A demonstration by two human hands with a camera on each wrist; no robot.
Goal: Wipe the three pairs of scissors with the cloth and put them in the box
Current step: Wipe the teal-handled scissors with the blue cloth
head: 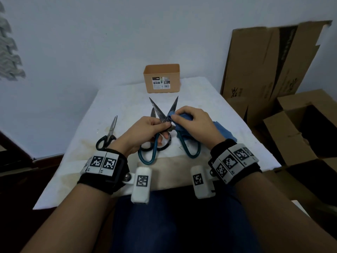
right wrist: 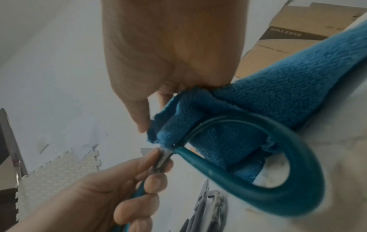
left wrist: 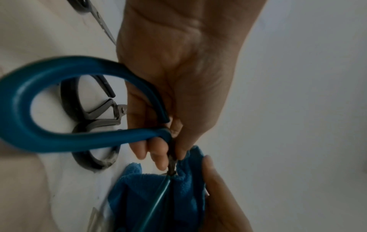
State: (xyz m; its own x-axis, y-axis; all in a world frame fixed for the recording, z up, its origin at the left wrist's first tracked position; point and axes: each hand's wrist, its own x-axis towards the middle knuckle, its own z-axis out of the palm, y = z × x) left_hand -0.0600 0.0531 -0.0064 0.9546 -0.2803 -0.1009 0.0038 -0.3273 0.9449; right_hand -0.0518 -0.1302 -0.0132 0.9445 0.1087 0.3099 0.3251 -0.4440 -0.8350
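Large teal-handled scissors point(head: 160, 114) are held above the table with their blades spread wide, tips pointing away from me. My left hand point(head: 151, 128) pinches them near the pivot, as the left wrist view shows beside the teal handle loop point(left wrist: 23, 102). My right hand point(head: 191, 121) grips the blue cloth point(head: 184, 119) and presses it on the right blade by the pivot; the cloth point(right wrist: 228, 122) drapes through the other teal loop point(right wrist: 294, 180). Black-handled scissors point(head: 108, 136) lie at the left. A third pair with dark handles point(head: 165, 143) lies under my left hand. The tan box point(head: 163, 78) stands at the back.
The table carries a white cover point(head: 228, 114), stained near the front. Flattened cardboard point(head: 269, 61) leans on the wall at the right, and open cartons point(head: 300, 128) crowd beside the table's right edge. A white foam mat point(right wrist: 57, 172) shows on the floor.
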